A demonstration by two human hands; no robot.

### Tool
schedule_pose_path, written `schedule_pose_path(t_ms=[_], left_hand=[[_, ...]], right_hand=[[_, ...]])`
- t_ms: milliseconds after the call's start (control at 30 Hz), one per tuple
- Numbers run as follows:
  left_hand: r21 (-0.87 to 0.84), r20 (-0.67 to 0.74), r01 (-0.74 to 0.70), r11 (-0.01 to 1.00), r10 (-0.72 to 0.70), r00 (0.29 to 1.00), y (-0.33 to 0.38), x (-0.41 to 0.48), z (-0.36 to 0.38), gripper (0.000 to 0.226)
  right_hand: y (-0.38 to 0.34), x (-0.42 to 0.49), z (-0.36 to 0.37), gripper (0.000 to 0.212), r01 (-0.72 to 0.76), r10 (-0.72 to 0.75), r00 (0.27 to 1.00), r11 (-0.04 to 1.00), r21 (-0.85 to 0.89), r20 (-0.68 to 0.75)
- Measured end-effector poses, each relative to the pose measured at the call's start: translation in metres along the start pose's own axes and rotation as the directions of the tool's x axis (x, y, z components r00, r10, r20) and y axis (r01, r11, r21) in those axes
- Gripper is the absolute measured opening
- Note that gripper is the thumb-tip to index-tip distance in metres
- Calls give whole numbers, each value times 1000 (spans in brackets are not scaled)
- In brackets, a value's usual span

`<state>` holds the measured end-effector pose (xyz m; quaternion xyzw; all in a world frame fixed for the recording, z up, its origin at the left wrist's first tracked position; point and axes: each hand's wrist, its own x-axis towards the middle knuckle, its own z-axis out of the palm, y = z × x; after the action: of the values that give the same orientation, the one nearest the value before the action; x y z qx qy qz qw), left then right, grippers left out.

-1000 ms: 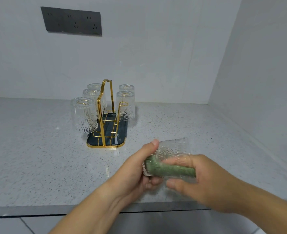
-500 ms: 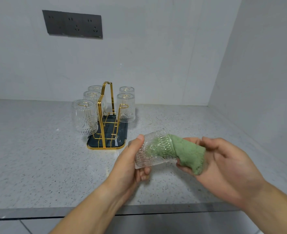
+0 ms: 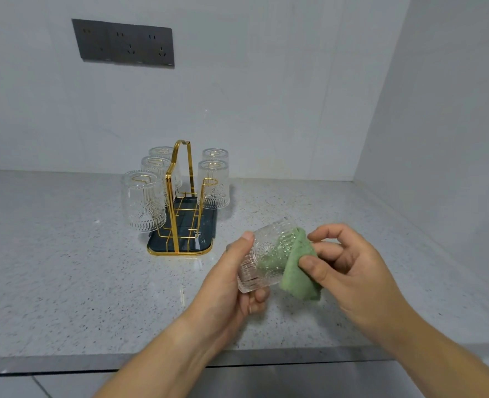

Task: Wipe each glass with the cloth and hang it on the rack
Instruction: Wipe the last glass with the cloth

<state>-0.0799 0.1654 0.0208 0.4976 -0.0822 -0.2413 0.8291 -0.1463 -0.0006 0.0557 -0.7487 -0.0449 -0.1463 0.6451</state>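
One glass [image 3: 266,257] is up in the air, held over the speckled countertop [image 3: 65,282], off to the front right of the rack [image 3: 180,202] and apart from it. The left hand [image 3: 231,280] grips it, thumb on top, fingers curled underneath, and the glass is tilted with its mouth towards the right. One green cloth [image 3: 298,271] is tucked into that mouth and folds out over the rim. The right hand [image 3: 349,271] pinches the cloth, thumb pressing on the outer fold and the other fingers curled behind it.

Now the count on the one gold wire rack, which stands on its dark tray: five glasses hang upside down on pegs. Three run down the left side: the near-left glass [image 3: 143,201], the middle-left glass [image 3: 158,175] and the far-left glass [image 3: 161,152]. Two are on the right: the nearer right glass [image 3: 213,183] and the farther right glass [image 3: 215,155]. That makes six glasses in all with the one in hand.

Up on the wall is one dark socket panel [image 3: 122,43], three outlets side by side.
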Motion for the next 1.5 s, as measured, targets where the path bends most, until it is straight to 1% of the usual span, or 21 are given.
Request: schedule_pose_path(t_ms=[100, 233, 300, 400, 433, 500, 600, 667, 700, 767, 833, 900, 1000, 1067, 1100, 1167, 1233, 1300, 1367, 1433, 1500], left_hand=[[97, -41, -82, 992, 86, 995, -1, 2, -1, 81], [317, 35, -262, 911, 265, 964, 3, -5, -1, 57], [497, 130, -369, 786, 352, 927, 2, -7, -5, 47], [711, 258, -462, 530, 414, 873, -3, -7, -15, 57], [706, 265, -477, 524, 429, 864, -3, -9, -14, 57], [571, 232, -483, 663, 435, 870, -2, -13, -6, 51], [361, 57, -335, 870, 338, 939, 0, -12, 7, 53], [201, -14, -130, 971, 135, 991, 7, -9, 5, 55], [70, 25, 27, 997, -29, 999, 13, -8, 3, 51], [-89, 162, 357, 930, -341, 926, 23, -6, 1, 50], [0, 220, 412, 911, -402, 889, 24, -8, -2, 58], [174, 204, 287, 942, -320, 925, 19, -8, -2, 62], [432, 128, -90, 898, 38, 991, 9, -10, 1, 65], [550, 162, -350, 759, 314, 935, 4, -10, -1, 55], [569, 179, -425, 703, 399, 899, 3, -10, -3, 51], [550, 133, -430, 716, 433, 891, 3, -9, -5, 49], [451, 13, -251, 857, 276, 961, 12, -9, 0, 51], [249, -33, 34, 968, -26, 999, 19, -6, 3, 46], [35, 57, 346, 938, -347, 936, 27, -8, 6, 55], [12, 129, 428, 904, -426, 896, 29, -10, 4, 64], [105, 131, 355, 929, -367, 921, 28, -13, 6, 61]], right_hand=[[2, -2, 4, 18, 58, -51, 998, 986, -156, 49], [-3, 2, 6, 29, 7, -6, 1000, 993, -115, 8], [-10, 10, 3, 36, -98, 98, 995, 995, -32, -19], [-20, 18, 0, 41, -247, 245, 969, 963, 106, 35], [-23, 20, 0, 41, -269, 266, 963, 954, 132, 44], [-28, 20, 1, 37, -253, 249, 967, 957, 142, 43], [-26, 14, 5, 33, -193, 189, 981, 977, 90, 49], [-22, 6, 7, 30, -157, 155, 986, 987, 21, 60], [-21, 2, 8, 29, -137, 138, 988, 990, -13, 67], [-17, -5, 8, 28, -98, 103, 992, 993, -70, 74], [-13, -8, 8, 28, -84, 88, 995, 993, -88, 47], [-10, -9, 8, 28, -95, 94, 995, 994, -52, -24], [-10, -2, 9, 34, -178, 191, 979, 972, 153, -75], [-16, 2, 9, 36, -231, 253, 967, 924, 305, -34], [-18, 2, 10, 37, -253, 269, 963, 908, 334, -1], [-21, 0, 9, 38, -261, 258, 965, 913, 312, 53], [-21, -4, 10, 36, -228, 219, 974, 953, 201, 63], [-20, -7, 12, 32, -157, 156, 987, 987, 32, 45], [-18, -11, 13, 32, -66, 71, 997, 990, -122, 40], [-16, -16, 13, 31, -8, 22, 997, 983, -182, 72], [-15, -17, 11, 30, -18, 26, 998, 986, -163, 50]])
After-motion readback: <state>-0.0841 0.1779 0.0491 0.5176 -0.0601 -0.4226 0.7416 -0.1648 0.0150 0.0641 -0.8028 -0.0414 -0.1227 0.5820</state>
